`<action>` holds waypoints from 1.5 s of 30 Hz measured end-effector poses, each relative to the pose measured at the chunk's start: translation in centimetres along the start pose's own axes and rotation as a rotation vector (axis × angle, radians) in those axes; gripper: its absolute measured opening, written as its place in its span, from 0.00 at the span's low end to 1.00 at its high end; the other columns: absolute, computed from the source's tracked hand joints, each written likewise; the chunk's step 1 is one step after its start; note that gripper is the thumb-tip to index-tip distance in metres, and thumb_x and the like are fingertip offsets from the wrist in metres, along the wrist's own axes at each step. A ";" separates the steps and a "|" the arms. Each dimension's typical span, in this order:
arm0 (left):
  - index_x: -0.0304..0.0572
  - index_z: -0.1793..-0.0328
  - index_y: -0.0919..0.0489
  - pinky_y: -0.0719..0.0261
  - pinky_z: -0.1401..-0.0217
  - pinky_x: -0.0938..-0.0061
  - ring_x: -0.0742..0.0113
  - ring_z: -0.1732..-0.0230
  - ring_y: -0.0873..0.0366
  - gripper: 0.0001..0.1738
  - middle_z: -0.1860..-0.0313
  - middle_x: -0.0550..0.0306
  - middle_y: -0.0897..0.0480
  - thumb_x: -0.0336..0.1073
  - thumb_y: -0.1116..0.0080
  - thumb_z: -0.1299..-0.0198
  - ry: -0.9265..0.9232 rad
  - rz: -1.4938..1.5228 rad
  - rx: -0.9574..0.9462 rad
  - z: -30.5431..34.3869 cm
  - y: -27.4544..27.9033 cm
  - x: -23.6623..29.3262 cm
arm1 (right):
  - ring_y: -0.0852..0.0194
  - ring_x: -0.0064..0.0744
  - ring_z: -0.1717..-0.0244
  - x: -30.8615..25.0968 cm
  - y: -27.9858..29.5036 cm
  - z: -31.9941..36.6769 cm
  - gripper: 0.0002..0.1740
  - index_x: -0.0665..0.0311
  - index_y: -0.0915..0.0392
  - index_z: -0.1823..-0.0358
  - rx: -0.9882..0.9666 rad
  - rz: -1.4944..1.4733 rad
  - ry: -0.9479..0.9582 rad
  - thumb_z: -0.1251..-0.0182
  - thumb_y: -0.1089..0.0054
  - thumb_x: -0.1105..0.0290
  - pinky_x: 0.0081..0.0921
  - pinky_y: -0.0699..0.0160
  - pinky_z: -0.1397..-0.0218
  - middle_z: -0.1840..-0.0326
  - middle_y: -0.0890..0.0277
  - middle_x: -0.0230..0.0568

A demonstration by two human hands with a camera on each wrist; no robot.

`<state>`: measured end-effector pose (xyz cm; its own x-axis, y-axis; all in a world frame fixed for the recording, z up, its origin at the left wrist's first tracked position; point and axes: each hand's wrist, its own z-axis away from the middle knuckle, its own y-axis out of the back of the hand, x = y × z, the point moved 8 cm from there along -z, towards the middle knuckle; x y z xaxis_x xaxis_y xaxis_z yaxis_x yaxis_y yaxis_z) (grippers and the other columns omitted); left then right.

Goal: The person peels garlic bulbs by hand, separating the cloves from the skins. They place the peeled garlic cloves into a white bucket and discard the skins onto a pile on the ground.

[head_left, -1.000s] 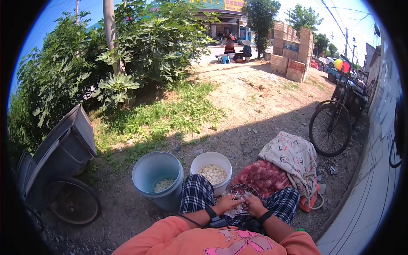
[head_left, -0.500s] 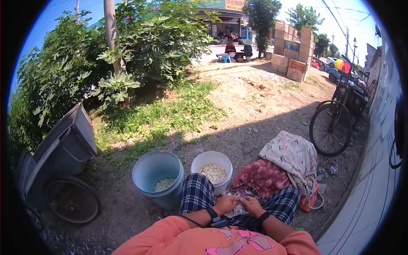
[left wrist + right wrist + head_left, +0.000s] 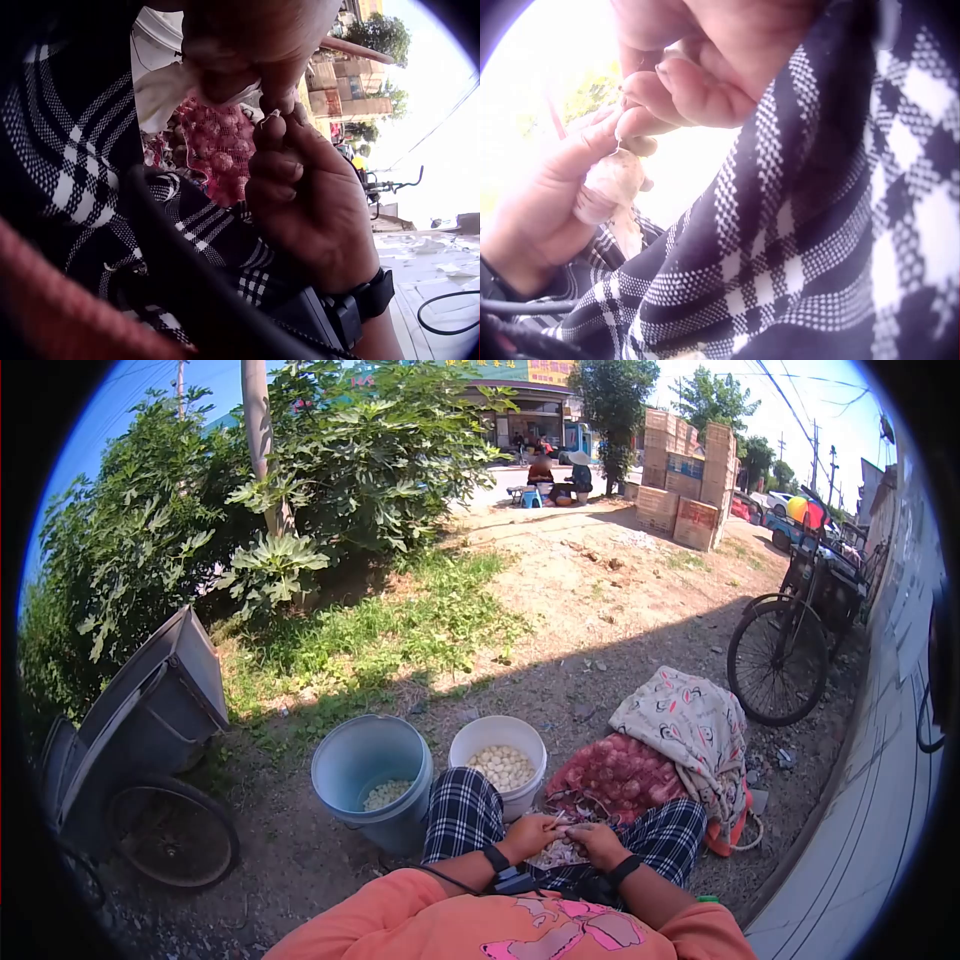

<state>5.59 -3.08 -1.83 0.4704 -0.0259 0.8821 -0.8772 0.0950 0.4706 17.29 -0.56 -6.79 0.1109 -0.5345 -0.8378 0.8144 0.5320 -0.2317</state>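
Both hands meet over the lap. My left hand (image 3: 528, 838) grips a whitish garlic bulb (image 3: 615, 180), its dry stalk hanging below in the right wrist view. Fingers of my right hand (image 3: 600, 845) are curled, with the tips pinching a thin strand of garlic skin (image 3: 273, 116) at the top of the bulb. In the left wrist view the left hand (image 3: 259, 45) hides most of the bulb. Loose papery skins (image 3: 558, 853) lie on the lap below the hands.
A white bucket (image 3: 532, 788) and a larger blue bucket (image 3: 420, 815) hold pale cloves at the front left. A red mesh sack of garlic (image 3: 615, 778) lies beyond the right knee, partly under a printed cloth (image 3: 682, 722). A cart (image 3: 150, 710) stands left, a bicycle (image 3: 785, 650) right.
Both hands remain close together over the lap, with small shifts of the fingers. The right hand is slightly further left than a second ago. Buckets and sack have not moved.
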 end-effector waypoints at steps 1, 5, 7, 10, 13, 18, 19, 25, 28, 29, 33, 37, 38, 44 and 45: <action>0.49 0.56 0.23 0.30 0.70 0.72 0.59 0.73 0.25 0.15 0.74 0.50 0.23 0.44 0.47 0.48 -0.007 0.010 0.008 0.0 0.1 0.0 | 0.42 0.15 0.83 0.3 0.0 -0.2 0.10 0.64 0.24 0.63 -0.024 -0.034 -0.015 0.42 0.50 0.68 0.12 0.46 0.81 0.75 0.27 0.30; 0.42 0.54 0.23 0.34 0.76 0.80 0.80 0.80 0.34 0.15 0.82 0.60 0.24 0.38 0.44 0.47 -0.052 0.074 0.042 -0.1 0.2 0.3 | 0.41 0.16 0.83 0.2 -0.2 -0.1 0.10 0.64 0.24 0.63 -0.064 -0.084 -0.027 0.42 0.50 0.68 0.12 0.45 0.81 0.74 0.26 0.30; 0.43 0.54 0.23 0.34 0.75 0.80 0.80 0.79 0.34 0.15 0.81 0.60 0.24 0.39 0.44 0.48 -0.025 0.075 0.024 0.0 0.3 0.3 | 0.41 0.16 0.83 0.1 -0.3 -0.1 0.10 0.65 0.25 0.62 -0.066 -0.093 -0.016 0.42 0.50 0.69 0.11 0.45 0.81 0.75 0.27 0.30; 0.44 0.57 0.22 0.33 0.74 0.77 0.75 0.79 0.32 0.14 0.81 0.56 0.24 0.40 0.43 0.49 -0.037 0.043 0.044 0.1 0.6 0.7 | 0.41 0.16 0.84 0.2 -0.2 -0.3 0.10 0.65 0.25 0.62 -0.066 -0.090 -0.006 0.41 0.51 0.69 0.12 0.45 0.82 0.75 0.27 0.30; 0.44 0.63 0.21 0.31 0.73 0.71 0.63 0.78 0.28 0.13 0.79 0.50 0.24 0.43 0.44 0.50 -0.073 -0.114 0.072 0.3 1.0 1.3 | 0.44 0.16 0.86 0.9 0.1 -0.7 0.10 0.66 0.25 0.62 -0.059 -0.109 -0.026 0.41 0.51 0.69 0.12 0.48 0.84 0.78 0.29 0.29; 0.47 0.72 0.22 0.31 0.73 0.62 0.49 0.73 0.26 0.18 0.77 0.47 0.24 0.53 0.47 0.51 -0.051 -0.297 0.074 -0.5 0.1 -0.2 | 0.51 0.16 0.89 2.6 0.1 -1.7 0.04 0.63 0.30 0.75 -0.068 -0.250 -0.169 0.45 0.51 0.72 0.13 0.54 0.88 0.86 0.40 0.27; 0.45 0.72 0.22 0.31 0.72 0.63 0.49 0.74 0.27 0.17 0.77 0.47 0.24 0.51 0.47 0.51 -0.052 -0.293 0.077 -0.4 0.0 -0.2 | 0.53 0.17 0.91 3.1 0.2 -1.9 0.06 0.59 0.34 0.81 -0.071 -0.257 -0.210 0.48 0.51 0.72 0.15 0.57 0.89 0.88 0.44 0.26; 0.42 0.73 0.23 0.31 0.73 0.64 0.51 0.75 0.27 0.17 0.78 0.47 0.25 0.50 0.47 0.49 -0.043 -0.248 0.094 -0.2 0.0 0.7 | 0.55 0.18 0.92 2.3 0.1 -1.5 0.08 0.58 0.35 0.83 0.022 -0.206 -0.190 0.48 0.51 0.70 0.17 0.59 0.89 0.89 0.46 0.25; 0.44 0.69 0.22 0.32 0.75 0.67 0.59 0.78 0.27 0.16 0.80 0.50 0.24 0.49 0.47 0.48 -0.028 -0.111 0.087 0.1 0.1 1.3 | 0.54 0.18 0.92 0.9 0.2 -1.3 0.08 0.58 0.34 0.83 0.037 -0.095 -0.086 0.48 0.51 0.68 0.18 0.59 0.89 0.89 0.45 0.25; 0.46 0.66 0.22 0.32 0.76 0.68 0.63 0.80 0.27 0.16 0.81 0.52 0.24 0.49 0.47 0.47 0.004 0.021 0.073 0.1 0.0 1.2 | 0.54 0.18 0.92 1.0 0.2 -1.3 0.08 0.58 0.34 0.83 0.036 -0.094 -0.087 0.48 0.51 0.68 0.18 0.59 0.89 0.89 0.45 0.25; 0.43 0.61 0.23 0.34 0.80 0.74 0.73 0.83 0.30 0.15 0.84 0.58 0.26 0.47 0.49 0.45 0.029 0.225 0.060 -0.8 -1.4 -2.0 | 0.50 0.18 0.88 -0.1 -0.4 -0.9 0.07 0.59 0.32 0.80 0.061 -0.037 0.017 0.48 0.53 0.67 0.18 0.54 0.86 0.86 0.41 0.26; 0.41 0.57 0.25 0.38 0.81 0.83 0.81 0.82 0.35 0.14 0.82 0.67 0.28 0.41 0.49 0.44 0.277 0.492 -0.040 -0.5 -2.2 -4.4 | 0.46 0.19 0.83 0.0 -0.5 -1.1 0.08 0.61 0.30 0.78 -0.018 0.030 0.081 0.47 0.54 0.66 0.19 0.48 0.81 0.84 0.38 0.27; 0.41 0.56 0.26 0.38 0.81 0.84 0.82 0.81 0.35 0.13 0.81 0.67 0.28 0.39 0.48 0.45 0.280 0.461 -0.069 -0.5 -2.2 -4.2 | 0.46 0.19 0.83 -0.1 -0.4 -1.0 0.08 0.61 0.30 0.78 -0.018 0.030 0.082 0.47 0.54 0.66 0.19 0.48 0.81 0.84 0.38 0.27; 0.39 0.50 0.30 0.34 0.79 0.84 0.81 0.79 0.32 0.20 0.77 0.65 0.26 0.30 0.43 0.51 0.054 0.210 -0.018 -1.2 -2.6 -4.4 | 0.32 0.27 0.76 -1.2 1.2 -0.9 0.13 0.67 0.25 0.70 0.243 0.388 0.192 0.49 0.46 0.63 0.23 0.33 0.71 0.76 0.27 0.37; 0.39 0.50 0.30 0.34 0.79 0.84 0.81 0.79 0.32 0.20 0.77 0.65 0.26 0.30 0.43 0.51 0.055 0.210 -0.020 -1.2 -2.7 -4.6 | 0.29 0.29 0.72 -1.8 1.0 -0.5 0.14 0.67 0.24 0.69 0.248 0.490 0.223 0.50 0.45 0.63 0.24 0.32 0.67 0.73 0.25 0.40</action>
<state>5.86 -2.00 -7.18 0.2826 0.0503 0.9579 -0.9547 0.1120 0.2758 17.63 1.20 -5.77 0.4069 -0.1006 -0.9079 0.8105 0.4981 0.3081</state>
